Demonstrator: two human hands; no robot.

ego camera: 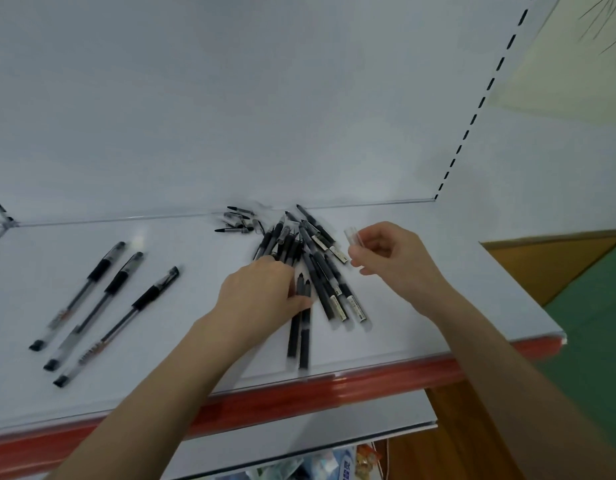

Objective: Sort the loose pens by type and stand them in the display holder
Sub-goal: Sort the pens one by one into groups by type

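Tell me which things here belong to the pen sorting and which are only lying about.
Job: pile of dark pens, under the left hand; three clear gel pens; small pen parts behind; clear cap, pinched by the right hand.
Lying about: packets on the lower shelf; plant leaves.

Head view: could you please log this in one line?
left hand: on dark pens | right hand: pinches clear piece | grip pens: aside

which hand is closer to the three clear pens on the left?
Left. The left hand is on the dark pen pile, right of the three clear pens; the right hand is farther right, past the pile, pinching a clear cap.
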